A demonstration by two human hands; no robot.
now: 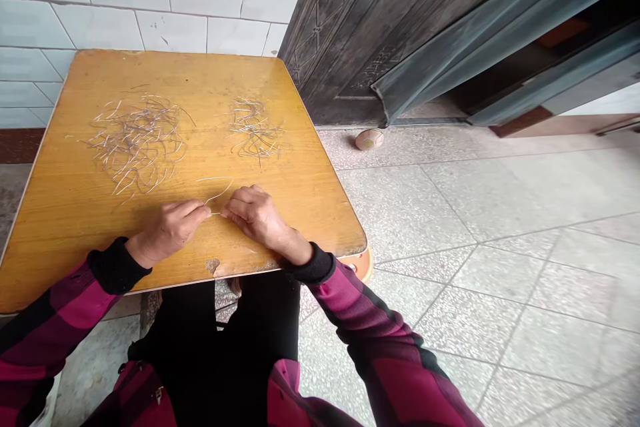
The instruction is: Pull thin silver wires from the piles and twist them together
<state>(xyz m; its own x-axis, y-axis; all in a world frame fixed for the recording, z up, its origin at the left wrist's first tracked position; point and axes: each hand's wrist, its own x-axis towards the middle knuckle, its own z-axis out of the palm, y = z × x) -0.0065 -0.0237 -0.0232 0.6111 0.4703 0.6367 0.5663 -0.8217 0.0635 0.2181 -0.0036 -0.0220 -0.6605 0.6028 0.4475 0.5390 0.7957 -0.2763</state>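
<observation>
Wooden table, wall side to lap. Bigger heap of loose thin strands on its L side. R hand near the front edge, fingertips together, apparently pinching a strand end (tip contact too small to confirm). L hand just beside it, thumb + forefinger clamped on same strand, prob. Smaller heap beyond R hand, apart from bigger one. Thin pale strand btwn hands: short bit spans the fingertip gap, bent length sticks up past L fingers. Best approach imo: pinch close to the working bit, L steady, R gentle; keep free end clear of both heaps.
</observation>
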